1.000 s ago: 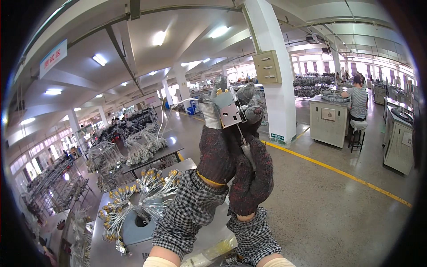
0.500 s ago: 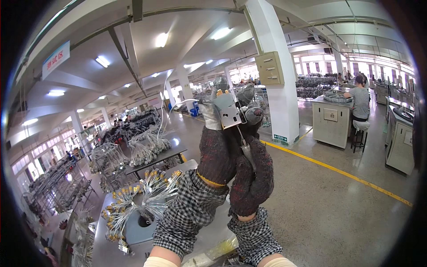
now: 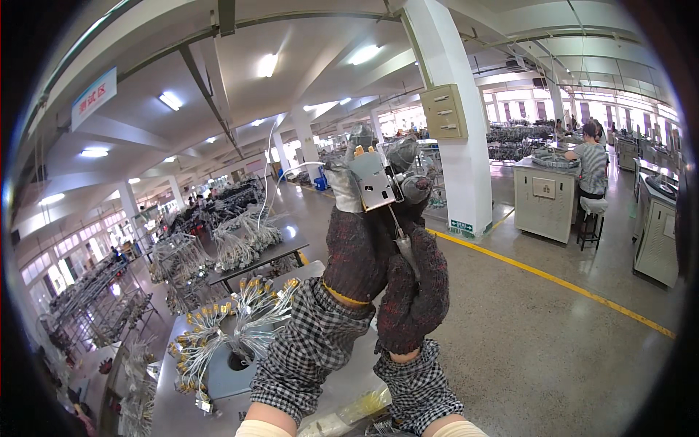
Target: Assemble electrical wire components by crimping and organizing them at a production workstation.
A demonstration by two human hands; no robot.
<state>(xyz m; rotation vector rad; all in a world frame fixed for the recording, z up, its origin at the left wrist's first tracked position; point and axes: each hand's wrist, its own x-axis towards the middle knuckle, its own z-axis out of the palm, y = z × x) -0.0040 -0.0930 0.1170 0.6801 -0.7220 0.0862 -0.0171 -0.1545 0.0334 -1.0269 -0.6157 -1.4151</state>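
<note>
Both my hands wear dark knitted gloves with silvery tape over the fingertips. Held up ahead of me is a flat silver metal connector [image 3: 373,180] with small gold-coloured contacts at its top. My left hand [image 3: 354,251] grips it from the left side, fingers closed. My right hand [image 3: 416,291] is closed on its right side, partly behind it. From the connector's lower edge a thin silvery cable or rod [image 3: 397,224] runs down into the right palm; its kind I cannot make out. A white cable [image 3: 302,167] arcs in from the left to my left fingertips.
On the metal table [image 3: 331,404] at lower left, a bundle of cables with gold-coloured ends [image 3: 240,320] fans over a grey round-holed stand [image 3: 226,375]. Cable racks [image 3: 240,240] lie beyond. A column [image 3: 459,146] stands ahead; a person [image 3: 591,164] sits at a cabinet [image 3: 542,200] on the right.
Almost nothing differs. The surroundings have shifted very slightly in view, while both hands keep the same grip on the connector.
</note>
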